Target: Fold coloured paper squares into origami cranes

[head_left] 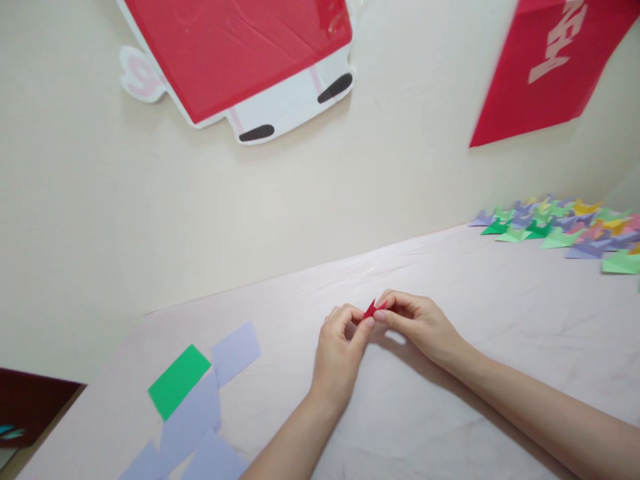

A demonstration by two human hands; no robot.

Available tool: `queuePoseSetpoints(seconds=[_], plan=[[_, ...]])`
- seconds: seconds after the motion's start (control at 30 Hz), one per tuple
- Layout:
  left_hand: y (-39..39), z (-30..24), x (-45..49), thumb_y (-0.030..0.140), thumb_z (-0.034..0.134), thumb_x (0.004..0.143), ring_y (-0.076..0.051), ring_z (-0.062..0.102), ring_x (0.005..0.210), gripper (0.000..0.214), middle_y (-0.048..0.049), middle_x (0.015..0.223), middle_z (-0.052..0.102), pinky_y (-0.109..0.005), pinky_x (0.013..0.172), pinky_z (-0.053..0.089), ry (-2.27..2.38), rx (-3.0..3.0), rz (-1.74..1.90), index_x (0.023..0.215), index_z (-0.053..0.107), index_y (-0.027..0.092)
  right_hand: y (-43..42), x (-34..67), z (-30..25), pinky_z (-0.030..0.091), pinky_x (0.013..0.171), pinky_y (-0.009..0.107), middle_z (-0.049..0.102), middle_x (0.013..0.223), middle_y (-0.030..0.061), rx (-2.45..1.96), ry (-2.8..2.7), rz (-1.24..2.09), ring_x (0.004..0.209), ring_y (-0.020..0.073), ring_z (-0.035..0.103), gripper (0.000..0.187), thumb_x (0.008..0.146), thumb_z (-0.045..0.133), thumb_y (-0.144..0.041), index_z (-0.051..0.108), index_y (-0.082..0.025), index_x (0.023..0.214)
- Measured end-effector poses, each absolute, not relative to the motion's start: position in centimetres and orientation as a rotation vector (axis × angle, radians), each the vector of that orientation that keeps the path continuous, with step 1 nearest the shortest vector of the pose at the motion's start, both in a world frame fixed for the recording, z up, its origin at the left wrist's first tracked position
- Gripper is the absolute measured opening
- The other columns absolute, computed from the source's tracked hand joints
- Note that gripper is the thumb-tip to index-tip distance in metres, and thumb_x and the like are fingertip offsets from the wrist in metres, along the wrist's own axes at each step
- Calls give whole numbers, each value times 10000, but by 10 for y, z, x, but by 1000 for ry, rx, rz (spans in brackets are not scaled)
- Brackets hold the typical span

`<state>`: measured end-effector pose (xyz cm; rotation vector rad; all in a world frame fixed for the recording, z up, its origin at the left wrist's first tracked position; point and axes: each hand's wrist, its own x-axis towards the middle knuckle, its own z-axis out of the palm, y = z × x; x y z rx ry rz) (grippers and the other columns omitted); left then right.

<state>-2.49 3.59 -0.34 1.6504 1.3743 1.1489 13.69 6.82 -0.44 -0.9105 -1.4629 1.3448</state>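
Between my two hands, just above the table, is a small red folded paper piece (371,309) with pointed tips sticking up. My left hand (343,340) pinches its left side between thumb and fingers. From the right, my right hand (413,319) grips the other side, thumb and fingertips pressed together. The fingers cover much of the paper, so its full shape is hidden.
Sheets of lilac paper (193,417) and a green sheet (179,381) lie at the left of the cloth-covered table (430,427). Many colourful folded paper figures (560,227) stand at the far right. Behind is a wall (280,207) with a red-and-white cutout (250,53) and a red sign (550,73).
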Motion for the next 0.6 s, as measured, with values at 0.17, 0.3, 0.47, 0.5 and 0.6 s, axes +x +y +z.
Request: queuePoseSetpoints(seconds=[0.17,0.3,0.47,0.5,0.6], plan=[[36,-7,-25,339,601,891,-185,550,794,176,-8,797,628,-285,752,414,1362,1634,1115,772,629,213,68,137,-4,465,693,287,629,745,12,-914,-1509,1314,739,168,573,254,800,686,-435,634,-198,726],[36,-7,-24,377,619,889,-189,555,808,196,-8,806,631,-292,765,417,1368,1655,1095,779,630,216,68,137,-3,475,720,297,626,768,12,-894,-1514,1324,759,174,582,276,784,698,-466,639,-198,752],[36,-4,-24,307,657,867,-196,579,904,125,-24,947,653,-309,839,429,1333,1626,1229,952,628,220,68,138,-4,469,705,297,636,747,11,-966,-1544,1304,743,177,590,269,794,685,-459,639,-197,751],[37,-3,-24,300,643,876,-195,579,903,97,-22,933,649,-308,839,427,1330,1634,1249,929,628,220,68,138,-4,469,702,298,636,743,10,-972,-1563,1300,736,177,592,265,800,682,-452,639,-195,750],[38,-3,-26,281,610,896,-188,576,869,93,-9,862,630,-298,810,420,1327,1657,1271,831,625,215,68,137,-6,463,700,295,634,747,10,-961,-1621,1264,738,177,592,227,815,675,-412,651,-193,760]])
